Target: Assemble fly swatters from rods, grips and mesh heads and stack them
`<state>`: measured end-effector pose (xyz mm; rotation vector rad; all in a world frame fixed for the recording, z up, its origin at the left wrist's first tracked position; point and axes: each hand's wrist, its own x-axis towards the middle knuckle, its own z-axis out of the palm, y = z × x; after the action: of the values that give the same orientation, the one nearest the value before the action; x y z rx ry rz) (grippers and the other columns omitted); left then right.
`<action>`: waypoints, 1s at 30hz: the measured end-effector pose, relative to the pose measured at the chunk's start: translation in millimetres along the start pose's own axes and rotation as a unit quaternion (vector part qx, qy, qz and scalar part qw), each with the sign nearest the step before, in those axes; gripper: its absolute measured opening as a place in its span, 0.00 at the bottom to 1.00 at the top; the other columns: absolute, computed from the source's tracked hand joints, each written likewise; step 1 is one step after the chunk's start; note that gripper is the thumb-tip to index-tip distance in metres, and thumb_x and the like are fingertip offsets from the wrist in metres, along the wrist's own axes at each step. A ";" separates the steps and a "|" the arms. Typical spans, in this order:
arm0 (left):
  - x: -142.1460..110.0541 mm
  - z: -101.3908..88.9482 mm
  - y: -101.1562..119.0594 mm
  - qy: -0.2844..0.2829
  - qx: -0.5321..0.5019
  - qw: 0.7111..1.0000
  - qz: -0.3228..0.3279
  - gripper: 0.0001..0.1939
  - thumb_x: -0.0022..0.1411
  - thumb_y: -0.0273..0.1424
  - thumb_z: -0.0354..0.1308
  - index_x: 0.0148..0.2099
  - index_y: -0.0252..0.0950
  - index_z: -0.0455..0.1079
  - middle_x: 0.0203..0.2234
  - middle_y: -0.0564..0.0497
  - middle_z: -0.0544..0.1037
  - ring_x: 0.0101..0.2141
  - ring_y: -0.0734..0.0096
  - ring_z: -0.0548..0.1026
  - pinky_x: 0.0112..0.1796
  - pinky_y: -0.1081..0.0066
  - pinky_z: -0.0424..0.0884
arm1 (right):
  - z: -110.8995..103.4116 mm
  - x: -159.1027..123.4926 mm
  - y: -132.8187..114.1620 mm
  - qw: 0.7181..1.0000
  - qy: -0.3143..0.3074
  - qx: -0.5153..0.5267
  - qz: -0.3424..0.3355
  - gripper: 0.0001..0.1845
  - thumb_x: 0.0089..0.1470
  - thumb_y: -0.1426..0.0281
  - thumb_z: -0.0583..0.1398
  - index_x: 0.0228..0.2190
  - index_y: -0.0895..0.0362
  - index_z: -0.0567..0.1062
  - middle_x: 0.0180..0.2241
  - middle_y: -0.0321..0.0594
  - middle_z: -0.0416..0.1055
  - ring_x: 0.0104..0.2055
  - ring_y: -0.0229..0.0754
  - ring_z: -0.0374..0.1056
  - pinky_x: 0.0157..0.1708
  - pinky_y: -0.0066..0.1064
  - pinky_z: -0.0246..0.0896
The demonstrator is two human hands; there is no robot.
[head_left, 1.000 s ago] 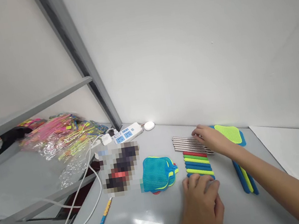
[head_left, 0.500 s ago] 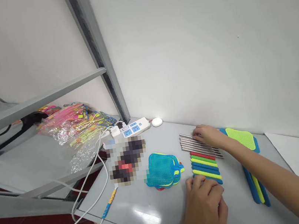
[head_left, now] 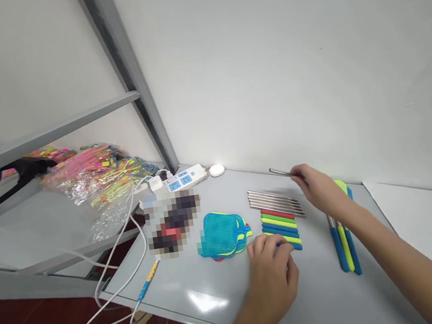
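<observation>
With our right hand's [head_left: 317,189] fingers we grasp a metal rod [head_left: 280,172] beyond the row of rods [head_left: 273,202], its long axis roughly sideways, free end pointing left. Our left hand [head_left: 271,275] curls by the coloured handles [head_left: 278,219]; whether its fingers grip one, we cannot tell.

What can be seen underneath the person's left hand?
The left hand partly covers one blue handle, whose right end shows past it. A yellow-green handle shows just beyond that. Anything else directly beneath the hand is hidden.
</observation>
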<state>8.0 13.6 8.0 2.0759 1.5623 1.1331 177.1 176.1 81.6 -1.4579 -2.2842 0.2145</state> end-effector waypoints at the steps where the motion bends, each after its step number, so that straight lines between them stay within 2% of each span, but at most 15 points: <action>1: 0.0 0.0 0.0 0.002 0.013 1.000 -0.004 0.12 0.61 0.24 0.53 0.45 0.40 0.71 0.46 0.48 0.72 0.45 0.60 0.65 0.44 0.58 0.59 | -15.0 -18.7 -3.1 0.999 0.038 0.013 0.007 0.12 0.65 0.62 0.49 0.44 0.52 0.68 0.41 0.41 0.74 0.40 0.44 0.71 0.37 0.33 0.64; 4: 0.6 -0.2 -0.1 -0.002 0.053 0.999 -0.010 0.14 0.60 0.25 0.54 0.48 0.42 0.72 0.51 0.47 0.70 0.48 0.55 0.63 0.47 0.54 0.59 | -47.1 -88.3 -11.4 0.985 0.158 0.039 0.052 0.10 0.62 0.60 0.54 0.42 0.50 0.70 0.41 0.39 0.74 0.40 0.43 0.72 0.35 0.31 0.66; 6: 1.5 0.4 0.1 -0.007 0.083 0.996 -0.009 0.15 0.60 0.25 0.55 0.47 0.43 0.73 0.52 0.47 0.69 0.49 0.53 0.63 0.47 0.52 0.59 | -52.2 -135.8 -14.2 0.973 0.195 0.041 0.115 0.10 0.60 0.60 0.56 0.42 0.49 0.71 0.39 0.39 0.74 0.39 0.43 0.72 0.32 0.30 0.67; 9: 2.5 2.3 1.6 -0.004 0.130 0.991 -0.001 0.14 0.60 0.24 0.55 0.46 0.42 0.74 0.52 0.47 0.70 0.50 0.51 0.63 0.47 0.50 0.59 | -41.2 -191.0 -14.7 0.963 0.215 0.041 0.156 0.10 0.59 0.60 0.57 0.40 0.50 0.72 0.37 0.39 0.74 0.37 0.44 0.72 0.34 0.31 0.69; 12: 1.6 3.6 5.1 0.001 0.156 0.987 0.028 0.08 0.60 0.25 0.55 0.38 0.40 0.75 0.52 0.47 0.71 0.51 0.51 0.64 0.48 0.50 0.59 | -24.7 -223.5 -12.8 0.969 0.191 0.051 0.147 0.08 0.61 0.62 0.57 0.40 0.50 0.72 0.38 0.39 0.74 0.39 0.45 0.72 0.38 0.34 0.69; 15: -3.9 2.7 9.5 -0.018 0.161 0.986 0.046 0.06 0.62 0.28 0.56 0.37 0.40 0.74 0.52 0.47 0.72 0.52 0.51 0.64 0.49 0.51 0.58 | -13.2 -242.2 -8.6 0.981 0.154 0.040 0.113 0.07 0.62 0.65 0.56 0.41 0.50 0.71 0.39 0.39 0.74 0.40 0.46 0.71 0.40 0.38 0.67; 19: -17.4 -1.5 12.6 -0.049 0.181 0.981 0.046 0.13 0.63 0.31 0.57 0.50 0.41 0.71 0.53 0.45 0.71 0.51 0.52 0.64 0.49 0.51 0.58 | -3.4 -257.6 -2.1 0.993 0.098 0.014 0.067 0.08 0.63 0.67 0.55 0.43 0.50 0.71 0.39 0.38 0.74 0.39 0.45 0.71 0.38 0.39 0.65; 22: -27.2 -5.5 11.9 -0.054 0.198 0.978 0.026 0.08 0.65 0.30 0.55 0.45 0.41 0.73 0.54 0.46 0.70 0.51 0.52 0.64 0.48 0.51 0.58 | 4.7 -263.2 -1.1 0.998 0.047 0.017 0.048 0.08 0.64 0.68 0.53 0.43 0.51 0.71 0.40 0.39 0.74 0.39 0.45 0.71 0.38 0.39 0.64; 24: -32.8 -8.4 10.7 -0.061 0.184 0.981 0.029 0.08 0.67 0.29 0.52 0.43 0.41 0.73 0.54 0.47 0.71 0.51 0.54 0.65 0.49 0.52 0.58 | 9.0 -264.8 -2.9 0.998 0.034 0.024 0.043 0.09 0.65 0.69 0.52 0.42 0.52 0.71 0.39 0.40 0.74 0.39 0.45 0.71 0.39 0.40 0.63; 27: -41.6 -13.7 9.7 -0.095 0.116 0.986 0.072 0.11 0.69 0.27 0.48 0.47 0.41 0.71 0.46 0.48 0.74 0.46 0.63 0.69 0.47 0.59 0.62 | 7.5 -266.7 -8.5 0.997 0.033 0.058 0.043 0.09 0.65 0.69 0.52 0.42 0.52 0.72 0.39 0.40 0.75 0.39 0.45 0.70 0.40 0.40 0.64; 30: -51.9 -22.7 13.6 -0.100 0.043 0.990 0.085 0.13 0.70 0.27 0.45 0.49 0.39 0.69 0.37 0.49 0.74 0.39 0.68 0.71 0.41 0.67 0.68 | -6.0 -270.1 -18.1 0.990 0.041 0.122 0.052 0.10 0.65 0.68 0.52 0.44 0.51 0.72 0.41 0.40 0.75 0.41 0.45 0.70 0.42 0.39 0.65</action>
<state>-4.6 -43.3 10.3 2.3364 1.3855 0.8914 262.3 -73.9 21.9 -1.4319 -2.0375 0.4391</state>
